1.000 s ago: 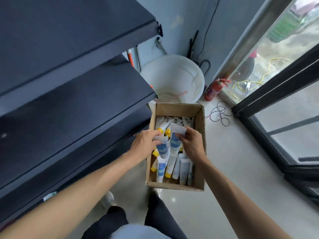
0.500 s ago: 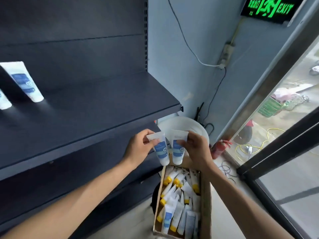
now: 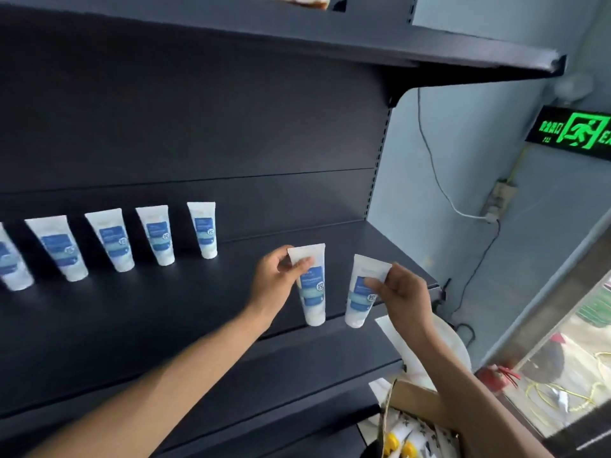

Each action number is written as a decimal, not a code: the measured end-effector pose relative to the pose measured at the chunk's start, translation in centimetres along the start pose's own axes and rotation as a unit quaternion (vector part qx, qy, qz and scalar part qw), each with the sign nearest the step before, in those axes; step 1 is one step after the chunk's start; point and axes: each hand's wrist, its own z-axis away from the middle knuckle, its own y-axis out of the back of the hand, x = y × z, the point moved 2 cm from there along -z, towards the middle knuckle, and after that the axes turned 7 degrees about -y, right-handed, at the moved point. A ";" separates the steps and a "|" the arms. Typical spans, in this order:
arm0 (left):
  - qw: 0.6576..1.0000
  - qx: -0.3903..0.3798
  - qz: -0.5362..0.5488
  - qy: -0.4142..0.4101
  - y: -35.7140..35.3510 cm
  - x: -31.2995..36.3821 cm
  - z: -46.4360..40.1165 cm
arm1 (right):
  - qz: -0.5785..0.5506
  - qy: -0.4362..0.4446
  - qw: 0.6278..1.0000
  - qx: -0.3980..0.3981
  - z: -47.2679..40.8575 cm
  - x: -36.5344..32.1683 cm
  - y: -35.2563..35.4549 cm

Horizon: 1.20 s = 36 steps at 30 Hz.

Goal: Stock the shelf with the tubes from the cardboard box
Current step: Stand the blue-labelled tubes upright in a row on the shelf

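White tubes, five standing cap-down in a row [image 3: 158, 234], line the dark shelf [image 3: 132, 312]. The left hand [image 3: 276, 279] pinches one tube [image 3: 310, 285] by its crimped top, the right hand [image 3: 398, 292] another [image 3: 362, 292], both near the shelf's front edge. The cardboard box [image 3: 426, 404] sits below right.
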 end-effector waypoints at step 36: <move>0.981 0.139 -0.131 0.022 10.0 -9.2 -17.3 | 0.009 0.055 0.979 -0.197 -19.7 -2.4 -13.7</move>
